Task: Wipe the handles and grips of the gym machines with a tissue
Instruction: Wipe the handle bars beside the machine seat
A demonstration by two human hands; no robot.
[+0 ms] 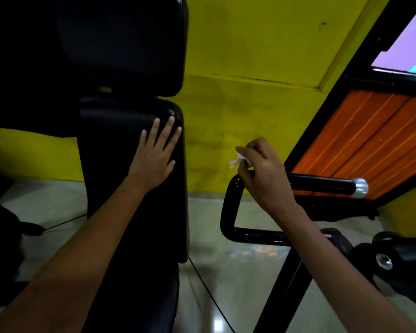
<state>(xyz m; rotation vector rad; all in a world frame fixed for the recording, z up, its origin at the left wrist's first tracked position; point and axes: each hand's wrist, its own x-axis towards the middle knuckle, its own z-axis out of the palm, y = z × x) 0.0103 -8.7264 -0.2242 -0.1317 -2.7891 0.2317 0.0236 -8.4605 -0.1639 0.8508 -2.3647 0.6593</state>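
Our left hand (154, 159) lies flat, fingers straight, on the black back pad (130, 188). Our right hand (262, 174) pinches a white tissue (235, 162) just above the black handle (322, 183).

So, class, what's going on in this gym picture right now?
A person is cleaning a gym machine. The right hand pinches a small crumpled white tissue just above the bent end of the glossy black tubular handle with a silver end cap. The left hand rests flat, fingers straight, on the black padded backrest. Whether the tissue touches the handle cannot be told.
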